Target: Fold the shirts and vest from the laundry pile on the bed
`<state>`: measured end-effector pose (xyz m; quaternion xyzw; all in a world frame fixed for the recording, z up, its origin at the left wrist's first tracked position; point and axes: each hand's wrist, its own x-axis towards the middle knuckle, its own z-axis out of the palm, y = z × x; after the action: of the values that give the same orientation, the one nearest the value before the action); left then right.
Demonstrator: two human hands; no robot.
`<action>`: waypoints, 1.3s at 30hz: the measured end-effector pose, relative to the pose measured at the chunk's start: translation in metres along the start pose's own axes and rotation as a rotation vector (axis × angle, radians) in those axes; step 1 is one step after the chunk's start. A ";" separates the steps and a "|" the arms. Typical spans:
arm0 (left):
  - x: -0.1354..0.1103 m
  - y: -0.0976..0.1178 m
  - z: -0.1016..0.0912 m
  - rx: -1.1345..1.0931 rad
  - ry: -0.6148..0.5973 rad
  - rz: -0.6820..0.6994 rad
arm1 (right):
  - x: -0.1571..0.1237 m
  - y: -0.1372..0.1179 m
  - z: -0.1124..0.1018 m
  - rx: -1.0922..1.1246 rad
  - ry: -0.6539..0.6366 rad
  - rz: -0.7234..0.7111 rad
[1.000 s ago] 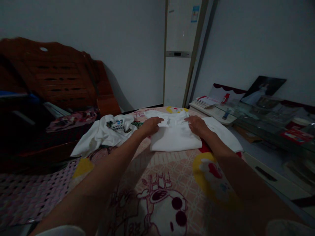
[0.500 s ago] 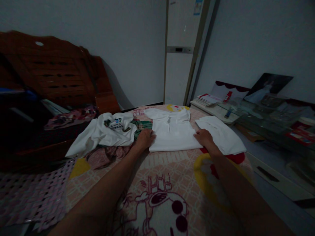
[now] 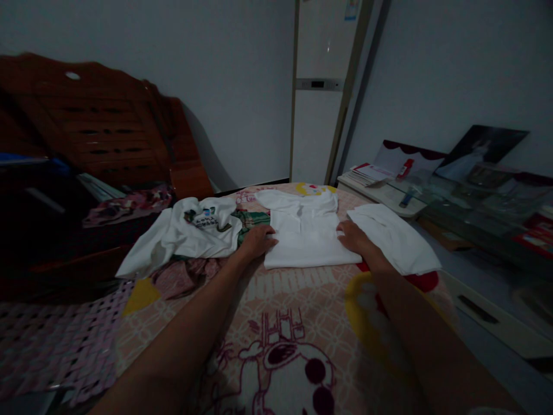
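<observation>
A white collared shirt [image 3: 306, 245] lies partly folded on the patterned cloth, its front placket facing up and its collar at the far end. At its left edge my left hand [image 3: 258, 241] is closed on the fabric. My right hand [image 3: 353, 237] grips the opposite edge at about the same height. Right of it lies a folded white garment [image 3: 391, 239]. On the left is a crumpled white shirt [image 3: 203, 227] with a printed design, on top of green patterned fabric [image 3: 253, 219] and a brownish-pink cloth [image 3: 185, 278].
The cartoon-print cloth [image 3: 311, 311] covers the surface under the clothes. A wooden chair [image 3: 108, 121] and a woven pink seat [image 3: 60, 340] stand left. To the right are a glass-topped cabinet [image 3: 449, 207] and a red bottle [image 3: 405, 169]. A tall white air conditioner [image 3: 317, 132] stands behind.
My right hand has shifted slightly inward and farther up along the shirt's edge. My left hand stays at the left edge. The whole view has turned a little.
</observation>
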<state>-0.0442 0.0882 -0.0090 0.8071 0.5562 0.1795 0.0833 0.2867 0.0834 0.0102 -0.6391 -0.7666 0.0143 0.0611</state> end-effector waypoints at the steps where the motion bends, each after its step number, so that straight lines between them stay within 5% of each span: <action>1: 0.000 0.001 -0.001 -0.003 -0.007 -0.017 | 0.002 0.000 -0.001 0.009 0.007 -0.006; 5: 0.002 0.009 -0.006 -0.039 0.021 -0.039 | 0.002 -0.007 -0.006 0.020 0.096 0.067; 10: 0.008 0.025 -0.010 0.002 0.325 -0.047 | -0.001 -0.016 -0.017 -0.017 0.310 0.158; 12: 0.004 0.034 -0.011 0.027 0.353 0.041 | -0.007 -0.020 -0.022 -0.046 0.309 0.113; 19: -0.046 0.061 -0.003 0.104 -0.186 0.376 | -0.062 -0.048 -0.015 0.007 -0.062 -0.333; 25: -0.049 0.055 0.015 0.169 -0.107 0.376 | -0.072 -0.076 -0.002 -0.262 -0.038 -0.331; 31: -0.057 0.055 -0.041 0.064 -0.248 0.380 | -0.078 -0.080 -0.038 0.078 -0.154 -0.411; 35: -0.073 0.061 -0.075 -0.200 -0.658 0.465 | -0.096 -0.081 -0.046 0.444 -0.490 -0.585; 39: -0.085 0.067 -0.069 -0.424 -0.962 0.500 | -0.104 -0.085 -0.036 0.605 -0.777 -0.599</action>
<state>-0.0396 -0.0198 0.0597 0.8704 0.2002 -0.0854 0.4415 0.2254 -0.0365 0.0469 -0.2962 -0.8420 0.4488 -0.0436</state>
